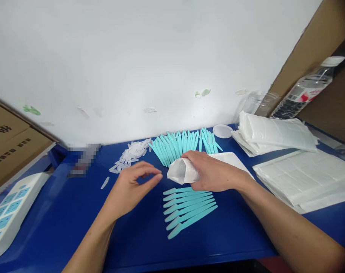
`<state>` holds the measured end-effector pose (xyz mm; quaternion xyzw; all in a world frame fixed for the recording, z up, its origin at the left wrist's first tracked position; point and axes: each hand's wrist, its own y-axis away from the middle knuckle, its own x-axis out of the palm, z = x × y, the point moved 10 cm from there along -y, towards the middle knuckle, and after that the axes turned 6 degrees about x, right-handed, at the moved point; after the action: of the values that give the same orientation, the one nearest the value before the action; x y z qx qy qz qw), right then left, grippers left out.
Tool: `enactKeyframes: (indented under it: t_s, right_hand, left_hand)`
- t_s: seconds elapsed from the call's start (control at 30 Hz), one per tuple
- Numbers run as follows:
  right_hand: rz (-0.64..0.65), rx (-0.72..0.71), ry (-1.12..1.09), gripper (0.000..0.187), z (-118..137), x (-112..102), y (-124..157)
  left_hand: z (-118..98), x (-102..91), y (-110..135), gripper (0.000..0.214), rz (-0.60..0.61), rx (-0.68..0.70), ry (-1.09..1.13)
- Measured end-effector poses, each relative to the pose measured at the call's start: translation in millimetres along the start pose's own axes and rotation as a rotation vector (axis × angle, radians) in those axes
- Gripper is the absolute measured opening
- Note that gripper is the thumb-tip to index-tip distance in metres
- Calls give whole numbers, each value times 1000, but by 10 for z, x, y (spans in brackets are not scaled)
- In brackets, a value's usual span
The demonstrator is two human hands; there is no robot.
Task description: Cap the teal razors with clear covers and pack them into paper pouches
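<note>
My right hand (209,172) is wrapped round a small white pouch (178,171), whose open mouth faces left. To the left of that mouth is my left hand (132,189), apart from the pouch; thumb and forefinger tips are pinched together with nothing visible between them. Below the pouch lies a neat fanned row of teal eyebrow razors (186,210), handles to the right. Behind my hands, a bigger pile of teal eyebrow razors (175,146) rests near the wall. Small translucent blade covers (134,151) are heaped beyond my left hand, with one loose cover (105,182) nearer me.
White flat packs (309,182) lie on the right of the blue table (138,242), with more packs (277,132) behind. A white tray (232,161) sits partly under my right arm. A bottle (309,89), clear jar (260,102), round lid (222,131) and power strip (16,212) stand around.
</note>
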<state>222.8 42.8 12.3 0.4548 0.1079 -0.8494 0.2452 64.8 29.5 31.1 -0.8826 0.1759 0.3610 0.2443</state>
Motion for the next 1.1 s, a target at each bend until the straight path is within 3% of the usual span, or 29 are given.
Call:
enactKeyframes:
  t_s: [0.13,0.3,0.4,0.5,0.57,0.63,0.7,0.8,0.87,0.97,1.1]
  right_hand:
    - [-6,9,-1,42,-16,-3,1]
    - [-5,18,28,44,-34,3,-1]
    - [-12,13,40,42,-63,-7,-7]
    - [-7,18,38,41,-110,-3,-9]
    - [1,25,31,42,-131,5,-8]
    - [15,37,14,44,-133,19,-4]
    - [32,44,-6,48,-104,34,2]
    - [39,21,-32,48,-11,34,14]
    - [24,9,-43,46,28,12,22]
    - [7,8,-44,43,23,-11,31]
    - [18,4,-46,46,-2,-3,44]
  left_hand:
    - [259,377,207,24,277,-89,-98]
    - [268,475,205,19,276,-96,-111]
    - [366,234,369,19,250,-165,-44]
    - [517,-314,643,21,129,-246,-82]
    - [523,-659,748,23,41,-253,-157]
    - [411,-783,699,23,5,-220,-219]
    - [184,-648,492,19,7,-135,-243]
    - [-264,-214,97,12,-5,84,-204]
    - [-495,-31,-29,15,-73,233,-151]
    - [-334,-29,51,16,-183,121,-79]
    - [147,268,359,21,151,-128,-73]
